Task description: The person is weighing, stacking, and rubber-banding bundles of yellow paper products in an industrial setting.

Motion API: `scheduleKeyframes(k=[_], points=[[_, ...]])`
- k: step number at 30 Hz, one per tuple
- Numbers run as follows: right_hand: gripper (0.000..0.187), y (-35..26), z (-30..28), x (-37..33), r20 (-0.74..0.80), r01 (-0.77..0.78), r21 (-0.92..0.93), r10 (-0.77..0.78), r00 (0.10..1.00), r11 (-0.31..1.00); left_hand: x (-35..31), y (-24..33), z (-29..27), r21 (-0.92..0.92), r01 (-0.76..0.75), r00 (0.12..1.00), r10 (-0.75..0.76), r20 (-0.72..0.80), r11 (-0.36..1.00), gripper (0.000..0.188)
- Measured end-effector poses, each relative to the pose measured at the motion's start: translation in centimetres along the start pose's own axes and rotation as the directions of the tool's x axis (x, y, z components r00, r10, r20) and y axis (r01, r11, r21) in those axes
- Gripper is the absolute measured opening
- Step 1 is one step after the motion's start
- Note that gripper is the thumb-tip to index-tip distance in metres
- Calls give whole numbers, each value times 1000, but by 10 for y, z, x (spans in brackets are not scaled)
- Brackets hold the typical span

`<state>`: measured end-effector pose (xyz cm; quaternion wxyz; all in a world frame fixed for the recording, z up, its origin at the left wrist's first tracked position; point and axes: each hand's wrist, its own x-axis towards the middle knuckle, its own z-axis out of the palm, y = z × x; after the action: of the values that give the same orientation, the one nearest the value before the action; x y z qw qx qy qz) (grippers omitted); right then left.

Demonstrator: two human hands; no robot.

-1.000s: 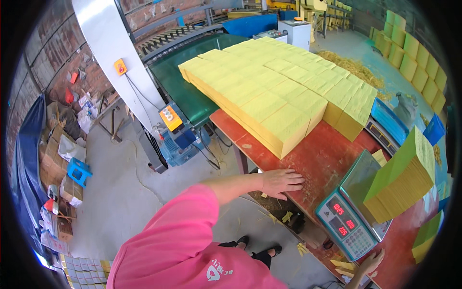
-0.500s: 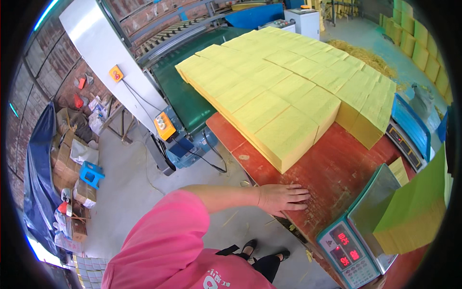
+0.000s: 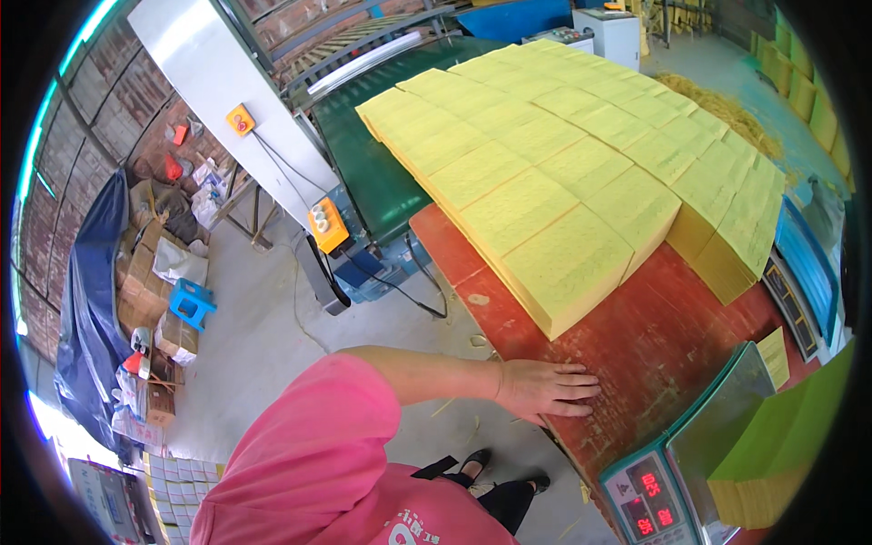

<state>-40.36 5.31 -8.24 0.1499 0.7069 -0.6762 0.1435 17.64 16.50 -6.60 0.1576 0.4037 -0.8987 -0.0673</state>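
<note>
Your left hand (image 3: pixel 549 389) lies flat on the scuffed red tabletop (image 3: pixel 627 381), fingers extended, gripping nothing; your right hand's grip can't be seen. Beyond it on that tabletop, yellow paper stacks (image 3: pixel 563 191) sit tightly packed, their tops faintly creased. What the cardboard boxes (image 3: pixel 145 286) hold is indistinct.

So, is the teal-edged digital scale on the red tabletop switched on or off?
On: the teal-edged digital scale shows glowing red digits on its front display panel.

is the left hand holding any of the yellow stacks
No, the left hand rests on the red table, apart from the yellow stacks.
</note>
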Motion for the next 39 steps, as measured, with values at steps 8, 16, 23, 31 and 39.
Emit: scheduleKeyframes(k=[8,16,23,31,39], points=[[28,7,1,-4,-101,79,-48,-83,991,996,-2,1,3,37,-9,1000,10,-14,999,87],[23,20,-1,-11,-215,131,-99,-150,965,986,-3,1,4,73,-10,999,13,-44,997,87],[26,40,6,-21,-195,141,153,-110,975,978,-2,-2,10,82,-40,995,47,-89,996,86],[34,56,7,-39,-8,62,620,-73,997,782,-5,12,9,48,-31,997,34,-63,998,85],[36,-65,-50,13,308,-438,75,397,864,896,-15,7,-19,151,72,995,-82,60,986,83]])
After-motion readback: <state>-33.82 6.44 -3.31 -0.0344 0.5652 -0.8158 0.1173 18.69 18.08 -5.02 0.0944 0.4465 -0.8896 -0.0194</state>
